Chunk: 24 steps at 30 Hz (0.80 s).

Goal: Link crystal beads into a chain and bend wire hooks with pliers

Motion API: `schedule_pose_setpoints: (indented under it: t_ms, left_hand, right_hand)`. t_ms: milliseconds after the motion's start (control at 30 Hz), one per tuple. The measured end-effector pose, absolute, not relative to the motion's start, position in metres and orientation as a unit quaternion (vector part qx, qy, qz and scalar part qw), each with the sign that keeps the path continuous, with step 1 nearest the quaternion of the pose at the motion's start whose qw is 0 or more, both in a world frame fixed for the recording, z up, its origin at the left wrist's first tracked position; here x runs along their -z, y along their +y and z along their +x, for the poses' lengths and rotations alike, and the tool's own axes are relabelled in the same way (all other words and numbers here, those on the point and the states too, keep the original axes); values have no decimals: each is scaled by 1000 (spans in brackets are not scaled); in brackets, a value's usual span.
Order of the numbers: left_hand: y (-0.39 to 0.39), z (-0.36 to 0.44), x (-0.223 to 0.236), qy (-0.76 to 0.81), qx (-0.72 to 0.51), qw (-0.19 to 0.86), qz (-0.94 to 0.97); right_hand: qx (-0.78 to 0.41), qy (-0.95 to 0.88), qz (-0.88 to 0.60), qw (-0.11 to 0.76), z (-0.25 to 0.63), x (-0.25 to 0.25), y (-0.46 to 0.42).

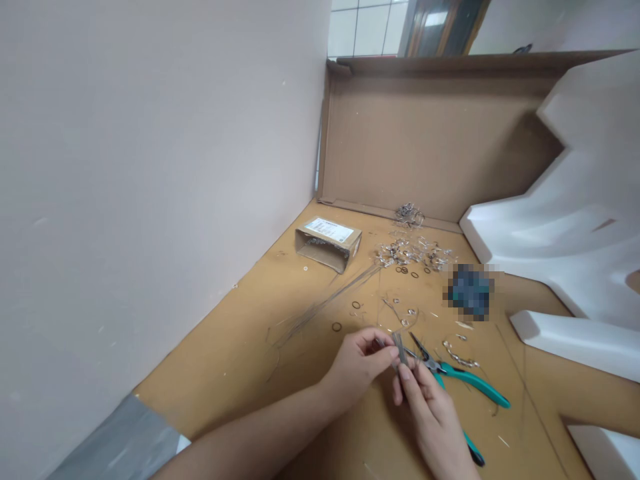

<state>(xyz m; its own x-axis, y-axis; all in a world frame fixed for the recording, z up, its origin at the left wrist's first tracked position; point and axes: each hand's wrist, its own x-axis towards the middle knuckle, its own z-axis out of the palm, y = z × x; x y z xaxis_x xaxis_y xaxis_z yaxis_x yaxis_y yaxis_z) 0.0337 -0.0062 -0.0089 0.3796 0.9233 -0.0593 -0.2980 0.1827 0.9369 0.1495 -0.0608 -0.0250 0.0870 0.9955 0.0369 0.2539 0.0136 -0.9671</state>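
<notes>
Close together over the table, my two hands pinch a small bundle of thin grey wires (399, 343). The fingertips of my left hand (367, 360) are closed at its left side, near the top. My right hand (425, 407) grips the lower part between thumb and fingers. Partly behind my right hand, pliers (473, 383) with teal handles lie on the table, jaws pointing up and left. Just beyond the hands are a few short bent wires and small rings (405, 317). A short chain of shiny links (460, 355) rests right of the pliers.
Long thin wires (330, 297) stretch across the wooden table (220, 393). An open small cardboard box (327, 243) stands beyond them. Heaps of small metal pieces (415, 253) lie toward a large cardboard panel (425, 140). White foam packing (565, 200) borders the right, a wall the left.
</notes>
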Motion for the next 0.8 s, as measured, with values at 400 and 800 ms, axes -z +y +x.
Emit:
schedule_pose_setpoints:
  t_ms: [400,800]
  left_hand:
    - [-6,35,8,348,-445,669,483]
    - [-6,33,8,345,-435,671,491]
  right_hand:
    - [-428,-507,-571,484,148,24,-62]
    - [-421,-512,-579,475,148,23,-60]
